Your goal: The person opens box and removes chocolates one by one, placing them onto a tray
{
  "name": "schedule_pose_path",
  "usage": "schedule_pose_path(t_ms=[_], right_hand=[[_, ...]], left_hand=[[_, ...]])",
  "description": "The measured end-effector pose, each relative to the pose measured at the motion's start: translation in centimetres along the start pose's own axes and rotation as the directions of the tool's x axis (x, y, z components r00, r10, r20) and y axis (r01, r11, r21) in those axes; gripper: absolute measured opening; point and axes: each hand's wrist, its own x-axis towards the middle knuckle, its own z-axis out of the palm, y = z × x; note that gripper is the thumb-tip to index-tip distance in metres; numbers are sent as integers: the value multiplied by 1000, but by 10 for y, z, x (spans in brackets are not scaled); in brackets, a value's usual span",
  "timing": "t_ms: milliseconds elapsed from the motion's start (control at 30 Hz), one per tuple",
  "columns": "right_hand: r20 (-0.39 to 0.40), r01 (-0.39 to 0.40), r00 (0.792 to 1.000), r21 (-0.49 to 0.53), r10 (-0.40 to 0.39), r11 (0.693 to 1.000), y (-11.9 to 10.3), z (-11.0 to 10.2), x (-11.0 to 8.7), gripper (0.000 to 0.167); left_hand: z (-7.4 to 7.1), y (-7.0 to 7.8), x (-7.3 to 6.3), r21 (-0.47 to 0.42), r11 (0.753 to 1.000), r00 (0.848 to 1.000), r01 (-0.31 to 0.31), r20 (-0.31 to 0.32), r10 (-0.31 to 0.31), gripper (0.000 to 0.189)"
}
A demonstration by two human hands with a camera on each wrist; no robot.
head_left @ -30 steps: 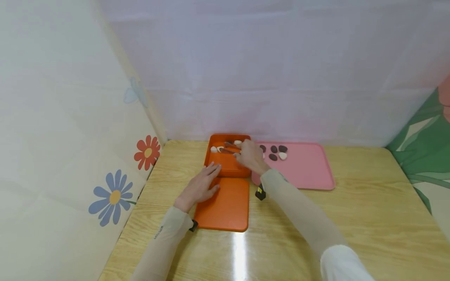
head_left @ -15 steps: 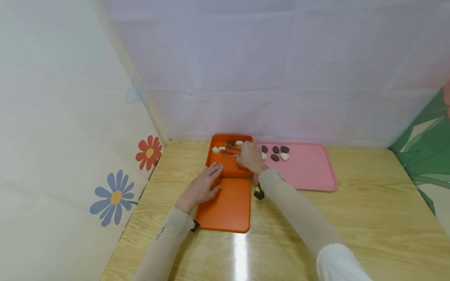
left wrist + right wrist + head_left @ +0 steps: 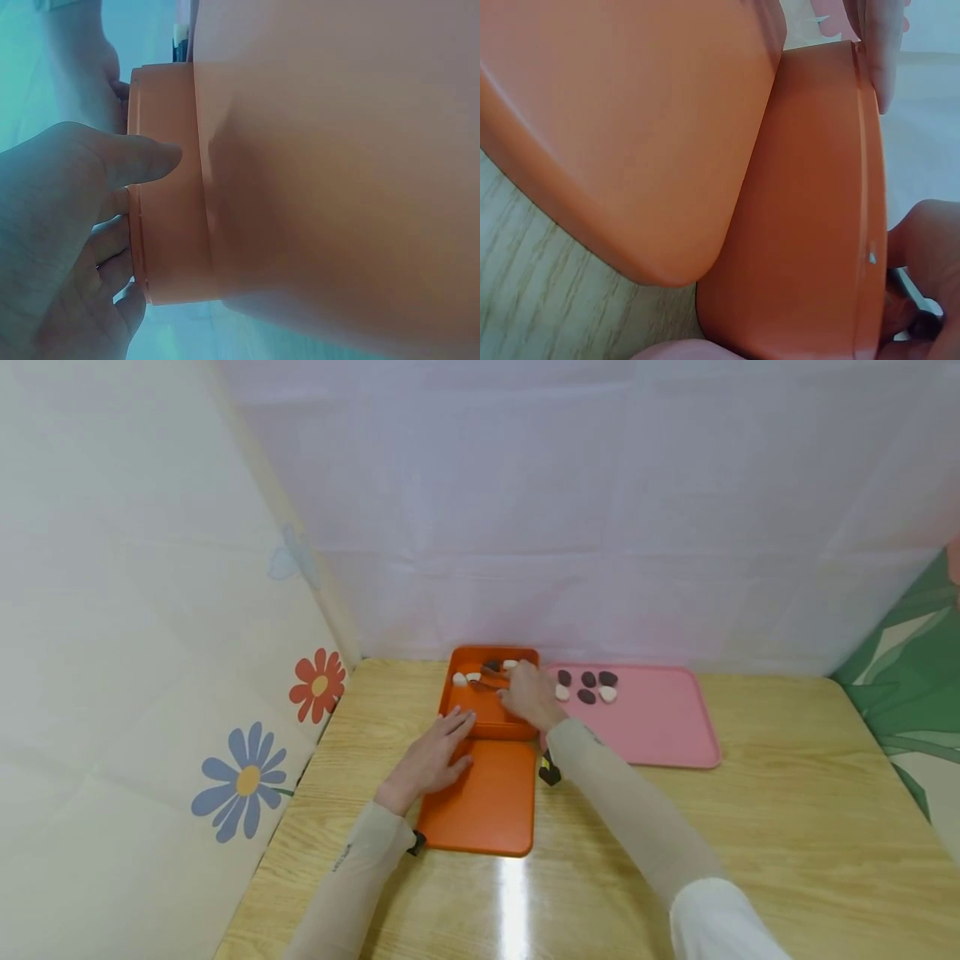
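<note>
My right hand [image 3: 531, 695] holds a pair of tongs [image 3: 486, 685] inside the orange box [image 3: 480, 729]. The tongs' two arms point left and stand a little apart. Near their tips lie a dark stone [image 3: 491, 666] and white stones [image 3: 460, 679]; whether the tips touch any is too small to tell. In the right wrist view that hand [image 3: 930, 251] appears beyond the box wall, fingers curled round the tool. My left hand [image 3: 427, 764] rests its outstretched fingers on the box's near rim. Its thumb [image 3: 146, 160] shows in front of the outer wall in the left wrist view.
An orange lid [image 3: 480, 802] lies on the wooden table [image 3: 637, 843] against the box's near side, under my left hand. Right of the box is a pink tray [image 3: 660, 714] bearing several dark and white stones [image 3: 587, 696] at its left end. Fabric-covered walls [image 3: 480, 527] stand close behind.
The view has shifted slightly, moving everything a little right in the picture. The right wrist has turned slightly, while the tongs stay low in the box. The left hand keeps its place.
</note>
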Motion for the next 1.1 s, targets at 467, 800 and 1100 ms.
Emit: schedule_pose_path(t_ms=[467, 800, 1100], right_hand=[[-13, -31, 999, -85, 30, 996, -5, 7, 0, 22], [-28, -20, 999, -51, 19, 998, 1, 2, -4, 25], [-83, -5, 997, -75, -2, 997, 0, -6, -9, 24]], left_hand=[[-2, 1, 1, -7, 1000, 1000, 9, 9, -9, 72], [-2, 4, 1, -9, 1000, 1000, 4, 14, -4, 72], [-2, 2, 0, -28, 999, 1000, 22, 9, -22, 71]])
